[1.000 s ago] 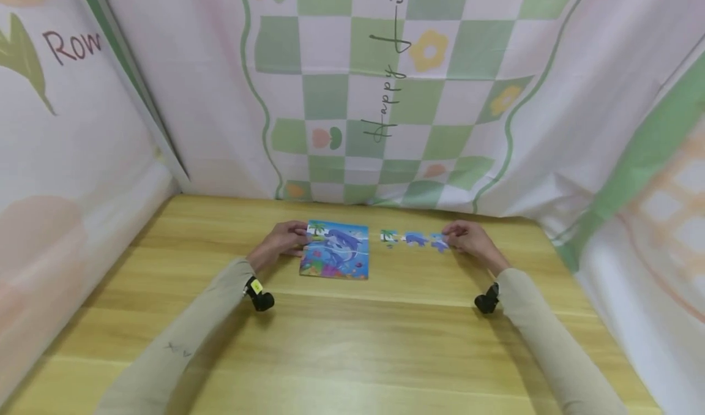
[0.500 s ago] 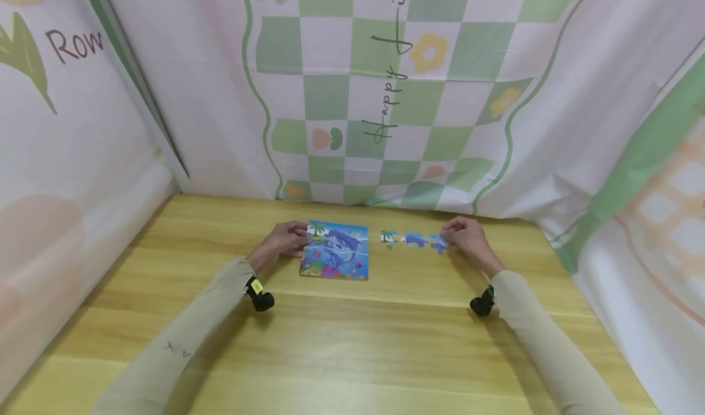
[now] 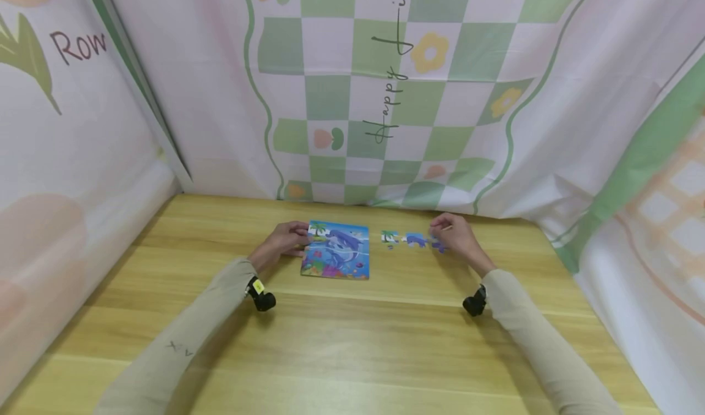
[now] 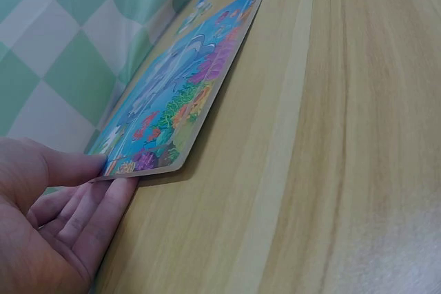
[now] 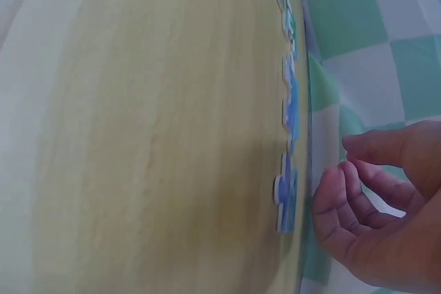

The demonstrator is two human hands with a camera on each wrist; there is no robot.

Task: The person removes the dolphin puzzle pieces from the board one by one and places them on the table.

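Note:
My left hand (image 3: 282,241) pinches the left edge of a flat dolphin jigsaw puzzle board (image 3: 337,263). In the left wrist view the thumb lies on the board's top face, and the other fingers are under its edge. Three loose puzzle pieces lie in a row right of the board: a palm-tree piece (image 3: 388,237), a dolphin piece (image 3: 415,240) and a blue-purple piece (image 3: 439,246). Over that last piece hovers my right hand (image 3: 457,235), partly covering it from the head camera. Its fingers are loosely bent, apart from the piece (image 5: 286,197), with nothing visible between them.
The wooden table (image 3: 341,347) stretches toward me in front of the puzzle. Behind it hangs a green-and-white checked curtain (image 3: 380,97), close to the pieces. More cloth (image 3: 71,158) closes off the left side, and the right side too.
My right hand has come away from the rightmost piece, rising slightly and shifting left over it. The left hand and the board have stayed in place.

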